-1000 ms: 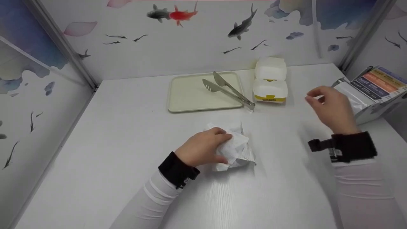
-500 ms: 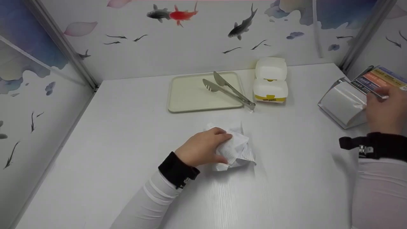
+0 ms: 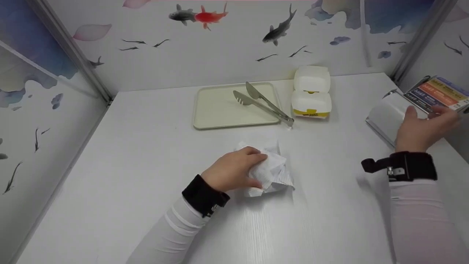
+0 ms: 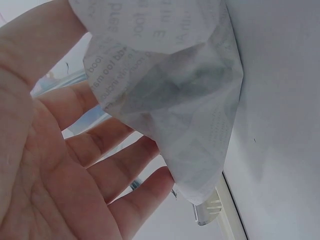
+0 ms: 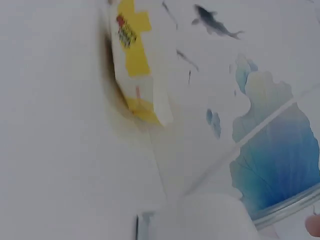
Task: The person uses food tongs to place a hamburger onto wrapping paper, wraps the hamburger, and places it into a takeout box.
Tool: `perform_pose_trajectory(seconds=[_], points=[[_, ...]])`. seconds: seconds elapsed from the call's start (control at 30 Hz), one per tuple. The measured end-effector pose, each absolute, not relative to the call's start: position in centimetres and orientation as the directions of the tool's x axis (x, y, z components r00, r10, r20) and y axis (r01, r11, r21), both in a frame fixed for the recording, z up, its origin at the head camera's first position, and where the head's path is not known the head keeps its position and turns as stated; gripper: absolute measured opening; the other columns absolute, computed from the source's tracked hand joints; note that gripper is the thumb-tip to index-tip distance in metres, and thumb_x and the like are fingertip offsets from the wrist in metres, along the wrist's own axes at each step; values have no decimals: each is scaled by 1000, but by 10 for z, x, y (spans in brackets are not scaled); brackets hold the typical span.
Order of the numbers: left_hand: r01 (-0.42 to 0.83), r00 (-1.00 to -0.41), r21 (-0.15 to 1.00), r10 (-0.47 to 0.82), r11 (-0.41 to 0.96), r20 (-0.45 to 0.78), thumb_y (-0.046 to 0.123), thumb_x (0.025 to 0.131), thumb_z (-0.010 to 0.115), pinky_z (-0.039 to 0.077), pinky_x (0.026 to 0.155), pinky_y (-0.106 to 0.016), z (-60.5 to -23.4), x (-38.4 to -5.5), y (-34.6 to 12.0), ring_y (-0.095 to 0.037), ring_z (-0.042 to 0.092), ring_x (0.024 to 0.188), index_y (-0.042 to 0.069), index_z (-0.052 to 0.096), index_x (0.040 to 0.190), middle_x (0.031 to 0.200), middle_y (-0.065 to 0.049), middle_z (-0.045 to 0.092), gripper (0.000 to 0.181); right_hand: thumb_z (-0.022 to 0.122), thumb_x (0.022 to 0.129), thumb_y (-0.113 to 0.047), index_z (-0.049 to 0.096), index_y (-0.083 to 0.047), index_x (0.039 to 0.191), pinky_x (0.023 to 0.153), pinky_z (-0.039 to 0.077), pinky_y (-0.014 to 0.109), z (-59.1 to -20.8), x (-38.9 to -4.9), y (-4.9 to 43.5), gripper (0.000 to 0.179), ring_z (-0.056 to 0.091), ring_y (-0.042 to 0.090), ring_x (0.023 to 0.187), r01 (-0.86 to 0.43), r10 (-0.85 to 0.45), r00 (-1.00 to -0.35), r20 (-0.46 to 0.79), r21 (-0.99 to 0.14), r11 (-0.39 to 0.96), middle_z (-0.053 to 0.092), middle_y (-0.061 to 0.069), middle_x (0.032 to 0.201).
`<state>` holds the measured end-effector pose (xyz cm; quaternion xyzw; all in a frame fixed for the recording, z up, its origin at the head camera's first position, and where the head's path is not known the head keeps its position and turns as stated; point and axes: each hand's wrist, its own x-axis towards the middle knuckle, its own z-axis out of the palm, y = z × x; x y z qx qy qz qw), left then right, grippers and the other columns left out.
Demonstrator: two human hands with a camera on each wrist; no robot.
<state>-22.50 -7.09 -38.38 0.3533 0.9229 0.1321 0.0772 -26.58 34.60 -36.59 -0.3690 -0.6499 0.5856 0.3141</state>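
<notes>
In the head view my left hand [image 3: 234, 169] grips a crumpled bundle of white wrapping paper [image 3: 273, 170] on the table, thumb on the near side and fingers on the far side. The left wrist view shows print on the wrapping paper [image 4: 175, 85] and a dark greenish patch through it; what is inside is hidden. At the right, my right hand [image 3: 425, 128] is over a holder [image 3: 384, 113] with a white curved front and rows of coloured labels [image 3: 438, 93]. Its thumb stands apart from the fingers, and nothing shows between them.
A pale tray [image 3: 216, 110] lies at the back, with metal tongs [image 3: 267, 106] resting across its right side. Right of it stands an open white and yellow clamshell box [image 3: 311, 104]. Patterned walls [image 3: 234, 47] border the table.
My right hand went from the air left of the holder to its coloured labels, then back left a little, its thumb moving apart from the fingers. My left hand and the bundle stayed put.
</notes>
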Motion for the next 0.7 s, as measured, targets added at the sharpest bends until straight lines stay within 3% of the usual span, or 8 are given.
perform_pose_trajectory(seconds=[0.07, 0.17, 0.27, 0.4, 0.57, 0.7], points=[[634, -737, 296, 674, 714, -48, 39, 88, 86, 54, 112, -41, -384, -225, -71, -26, 64, 133, 16, 56, 153, 150, -8, 60, 75, 68, 101, -21, 38, -28, 125, 96, 36, 9, -367, -265, 339, 39, 36, -4, 123, -29, 856, -507, -102, -990, -135, 32, -16, 135], [638, -735, 294, 676, 712, -41, 39, 88, 86, 54, 112, -41, -384, -225, -71, -26, 64, 133, 15, 56, 152, 150, -8, 60, 75, 71, 99, -17, 37, -25, 128, 101, 37, 7, -369, -265, 331, 45, 36, -4, 130, -151, 844, -489, -219, -932, -330, 31, -15, 139], [638, -733, 300, 679, 709, -43, 38, 88, 86, 54, 112, -40, -384, -225, -70, -26, 64, 133, 15, 56, 152, 150, -8, 60, 75, 73, 98, -17, 37, -25, 134, 111, 36, 10, -373, -265, 328, 52, 34, -3, 141, -180, 849, -459, -261, -908, -377, 27, -15, 151], [639, -731, 306, 681, 706, -47, 39, 88, 86, 54, 112, -40, -384, -225, -70, -26, 64, 133, 15, 56, 153, 151, -8, 59, 75, 74, 98, -21, 39, -25, 131, 104, 39, 9, -379, -266, 331, 49, 40, -3, 132, -202, 849, -433, -304, -885, -420, 33, -15, 145], [646, -727, 297, 685, 703, -41, 39, 88, 86, 54, 113, -40, -384, -225, -71, -26, 64, 133, 14, 56, 153, 151, -9, 59, 75, 76, 97, -21, 39, -23, 115, 88, 43, 11, -382, -266, 337, 40, 47, 1, 117, -252, 787, -485, -382, -800, -544, 43, -13, 128], [652, -726, 290, 687, 701, -30, 39, 88, 86, 53, 113, -40, -384, -225, -71, -26, 64, 133, 14, 56, 152, 149, -9, 60, 75, 75, 98, -21, 46, -22, 111, 92, 45, 14, -381, -268, 340, 32, 51, 2, 115, -266, 738, -525, -425, -741, -616, 50, -14, 123]])
